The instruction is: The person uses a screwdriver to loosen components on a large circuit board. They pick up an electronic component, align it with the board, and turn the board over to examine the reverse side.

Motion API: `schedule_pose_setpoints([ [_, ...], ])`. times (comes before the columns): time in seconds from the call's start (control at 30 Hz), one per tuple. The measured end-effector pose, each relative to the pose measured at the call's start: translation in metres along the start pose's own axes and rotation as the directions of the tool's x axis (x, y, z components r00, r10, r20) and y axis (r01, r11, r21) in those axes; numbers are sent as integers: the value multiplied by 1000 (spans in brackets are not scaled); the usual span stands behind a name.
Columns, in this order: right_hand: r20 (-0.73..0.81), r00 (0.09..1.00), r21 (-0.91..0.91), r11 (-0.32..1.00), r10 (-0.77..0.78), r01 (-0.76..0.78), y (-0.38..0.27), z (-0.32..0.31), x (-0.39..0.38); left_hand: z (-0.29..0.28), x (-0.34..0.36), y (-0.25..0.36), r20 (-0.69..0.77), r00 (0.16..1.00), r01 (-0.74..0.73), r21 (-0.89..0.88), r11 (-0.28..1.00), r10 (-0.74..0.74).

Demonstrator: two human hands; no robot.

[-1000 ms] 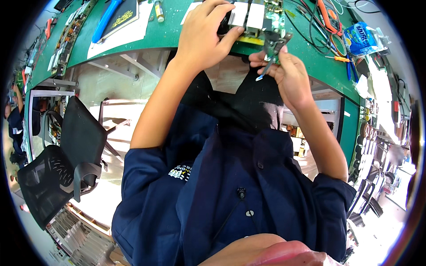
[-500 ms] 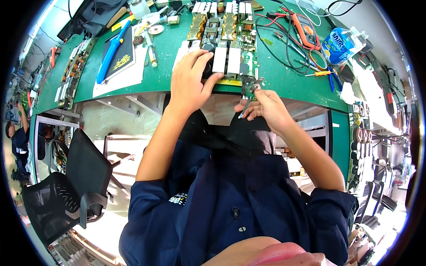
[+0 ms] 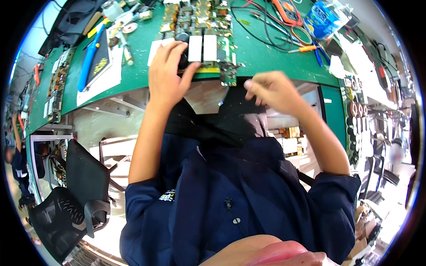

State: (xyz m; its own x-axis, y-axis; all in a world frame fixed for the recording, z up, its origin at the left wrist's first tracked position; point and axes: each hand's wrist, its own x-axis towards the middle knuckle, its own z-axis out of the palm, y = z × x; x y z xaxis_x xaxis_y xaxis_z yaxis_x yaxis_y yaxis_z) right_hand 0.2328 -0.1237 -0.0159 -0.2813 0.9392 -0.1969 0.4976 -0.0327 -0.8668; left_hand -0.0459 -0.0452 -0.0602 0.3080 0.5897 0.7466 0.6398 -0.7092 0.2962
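The green table (image 3: pixel 262 62) is carrying the populated circuit board (image 3: pixel 197 26), which is lying with its near end at the table's near edge and is serving here as landmark. A black chair (image 3: pixel 86 177) is standing on the floor, left of the circuit board and nearer the wearer. A second, narrow board (image 3: pixel 57 84) is lying well to the left of the circuit board. A black notebook (image 3: pixel 101 62), on white paper, is lying between the two. The left hand (image 3: pixel 167 75) is resting at the circuit board's near left part; its grip is standing partly open around a black component (image 3: pixel 184 58), though whether it is clasping or merely touching cannot be told. The right hand (image 3: pixel 277 91) is hanging just right of the circuit board's near end, apart from it; its grip is curling loosely, and whether anything small is pinched there cannot be told. Right of the circuit board, a blue pack (image 3: pixel 320 20), an orange multimeter (image 3: pixel 286 11) and an orange-handled screwdriver (image 3: pixel 306 48) are lying. A dark metal piece (image 3: pixel 228 70) is sitting at the circuit board's near right corner.
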Motion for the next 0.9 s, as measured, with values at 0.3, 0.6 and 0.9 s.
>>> schedule_pose_setpoints([
  [0.3, -321, 862, -827, 560, -393, -53, 72, -158, 1, -6, -35, 13, -167, 975, 165, 84, 983, -149],
  [0.6, -287, 796, -867, 499, -533, 21, 84, -154, 14, -30, -80, 1, -268, 906, 342, 3, 940, -329],
  [0.9, -775, 418, -328, 867, -473, 374, 15, -132, 0, -22, -18, -28, -217, 872, 389, -241, 889, -440],
])
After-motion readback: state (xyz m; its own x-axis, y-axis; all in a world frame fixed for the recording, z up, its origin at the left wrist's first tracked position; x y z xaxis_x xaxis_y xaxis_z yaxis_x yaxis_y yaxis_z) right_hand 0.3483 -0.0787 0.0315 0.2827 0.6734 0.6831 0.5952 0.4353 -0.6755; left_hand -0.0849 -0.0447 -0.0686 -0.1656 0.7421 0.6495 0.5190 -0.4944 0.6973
